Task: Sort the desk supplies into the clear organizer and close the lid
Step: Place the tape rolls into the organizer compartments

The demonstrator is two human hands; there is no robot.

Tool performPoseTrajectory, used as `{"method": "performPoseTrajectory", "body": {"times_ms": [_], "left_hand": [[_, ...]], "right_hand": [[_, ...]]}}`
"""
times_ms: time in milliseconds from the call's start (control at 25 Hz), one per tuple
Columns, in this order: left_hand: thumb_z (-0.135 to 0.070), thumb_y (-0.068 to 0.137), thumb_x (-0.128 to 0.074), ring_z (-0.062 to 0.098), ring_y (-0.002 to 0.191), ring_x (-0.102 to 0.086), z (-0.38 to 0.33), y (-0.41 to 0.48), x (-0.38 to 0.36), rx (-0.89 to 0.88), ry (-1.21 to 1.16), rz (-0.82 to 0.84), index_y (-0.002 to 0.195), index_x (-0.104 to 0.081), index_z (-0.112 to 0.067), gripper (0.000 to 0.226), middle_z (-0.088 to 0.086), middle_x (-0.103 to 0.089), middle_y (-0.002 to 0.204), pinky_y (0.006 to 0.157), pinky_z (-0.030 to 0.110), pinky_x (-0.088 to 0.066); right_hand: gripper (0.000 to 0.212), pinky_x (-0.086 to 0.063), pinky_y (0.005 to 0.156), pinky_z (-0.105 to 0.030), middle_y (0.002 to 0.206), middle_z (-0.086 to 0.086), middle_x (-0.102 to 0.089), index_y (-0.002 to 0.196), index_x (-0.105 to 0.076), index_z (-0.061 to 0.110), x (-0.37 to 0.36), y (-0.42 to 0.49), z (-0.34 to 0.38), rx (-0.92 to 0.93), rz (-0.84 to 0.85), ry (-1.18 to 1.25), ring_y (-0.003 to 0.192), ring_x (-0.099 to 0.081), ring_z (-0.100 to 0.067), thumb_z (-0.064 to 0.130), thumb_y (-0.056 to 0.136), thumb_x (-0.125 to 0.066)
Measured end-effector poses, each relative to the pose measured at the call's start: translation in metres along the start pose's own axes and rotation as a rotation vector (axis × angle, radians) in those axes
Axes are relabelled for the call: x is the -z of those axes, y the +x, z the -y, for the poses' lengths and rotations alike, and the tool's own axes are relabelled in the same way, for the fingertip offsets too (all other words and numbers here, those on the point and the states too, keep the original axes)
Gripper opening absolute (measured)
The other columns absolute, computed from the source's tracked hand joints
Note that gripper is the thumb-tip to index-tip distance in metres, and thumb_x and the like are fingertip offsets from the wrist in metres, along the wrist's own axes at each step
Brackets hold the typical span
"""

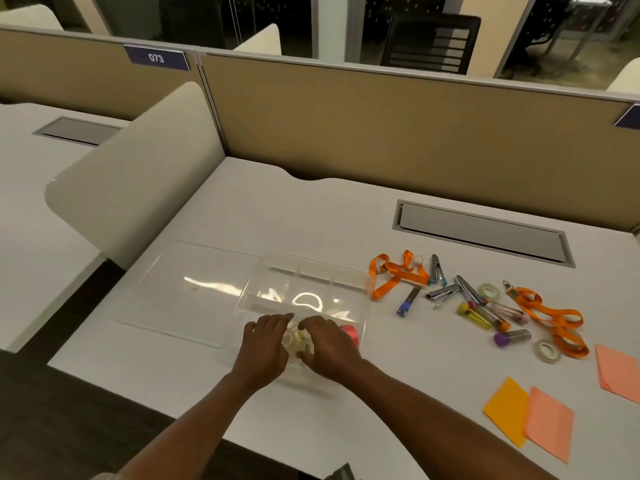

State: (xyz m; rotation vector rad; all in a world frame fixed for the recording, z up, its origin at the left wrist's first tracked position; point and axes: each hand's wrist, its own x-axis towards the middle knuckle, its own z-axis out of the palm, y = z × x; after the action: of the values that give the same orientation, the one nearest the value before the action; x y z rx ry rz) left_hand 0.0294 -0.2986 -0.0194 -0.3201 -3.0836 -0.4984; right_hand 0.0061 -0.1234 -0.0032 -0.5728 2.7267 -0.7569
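Observation:
The clear organizer [311,271] sits on the white desk, and its flat clear lid [187,292] lies open to its left. Both hands reach into its near compartment. My left hand [266,344] and my right hand [329,344] rest on clear tape rolls [300,339], and a pink ribbon roll [349,330] lies just right of them. What each hand grips is hidden by the fingers. To the right lie two orange lanyards [394,275] [554,317], several metal clips [446,291], capped tubes [474,315] and two more tape rolls [490,291] [548,350].
Orange and pink paper sheets [530,415] lie at the near right, another pink sheet [620,374] farther right. A grey cable hatch [481,233] is set in the desk behind the supplies. Tan partition panels [381,133] wall the back; a curved white divider [138,188] stands at left.

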Motion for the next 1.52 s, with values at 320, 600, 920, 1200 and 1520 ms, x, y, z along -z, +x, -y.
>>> {"method": "performPoseTrajectory", "body": {"times_ms": [320,600,920,1200,1520], "left_hand": [[-0.021,0.074,-0.067,0.020,0.109,-0.057,-0.046,0.024,-0.007,-0.099,-0.041,-0.032,0.126,-0.053,-0.020,0.055,-0.001,-0.061,0.119,0.087,0.035,-0.044],[-0.027,0.077,-0.064,0.021,0.109,-0.058,-0.134,0.060,-0.031,-0.207,-0.008,0.036,0.127,-0.054,-0.023,0.051,0.000,-0.062,0.118,0.091,0.038,-0.045],[-0.028,0.081,-0.065,0.020,0.120,-0.053,-0.250,0.097,-0.073,-0.341,-0.007,0.150,0.130,-0.053,-0.025,0.050,0.000,-0.059,0.127,0.098,0.039,-0.041],[-0.033,0.081,-0.063,0.021,0.112,-0.055,-0.337,0.120,-0.116,-0.442,-0.011,0.235,0.126,-0.055,-0.026,0.047,0.000,-0.059,0.123,0.090,0.037,-0.042],[-0.031,0.075,-0.064,0.025,0.104,-0.059,-0.402,0.137,-0.147,-0.524,-0.014,0.273,0.116,-0.058,-0.024,0.043,0.002,-0.061,0.116,0.079,0.039,-0.048]], "right_hand": [[0.045,-0.049,0.090,-0.033,0.132,0.002,-0.057,0.127,-0.054,0.025,0.037,-0.024,-0.047,-0.104,-0.101,0.046,0.115,-0.055,-0.020,0.043,0.088,-0.064],[0.039,-0.045,0.094,-0.028,0.132,0.003,-0.056,0.125,-0.056,0.023,0.083,-0.079,-0.123,-0.266,-0.204,0.045,0.118,-0.053,-0.016,0.041,0.091,-0.062],[0.037,-0.048,0.091,-0.037,0.126,0.001,-0.057,0.120,-0.057,0.023,0.121,-0.164,-0.235,-0.497,-0.304,0.064,0.119,-0.052,-0.021,0.043,0.089,-0.061],[0.046,-0.046,0.095,-0.035,0.137,-0.001,-0.048,0.134,-0.049,0.024,0.151,-0.214,-0.326,-0.716,-0.344,0.006,0.125,-0.047,-0.022,0.041,0.092,-0.056],[0.045,-0.053,0.074,-0.039,0.128,-0.011,-0.049,0.134,-0.048,0.018,0.182,-0.216,-0.394,-0.784,-0.360,-0.159,0.107,-0.055,-0.030,0.014,0.090,-0.055]]}}
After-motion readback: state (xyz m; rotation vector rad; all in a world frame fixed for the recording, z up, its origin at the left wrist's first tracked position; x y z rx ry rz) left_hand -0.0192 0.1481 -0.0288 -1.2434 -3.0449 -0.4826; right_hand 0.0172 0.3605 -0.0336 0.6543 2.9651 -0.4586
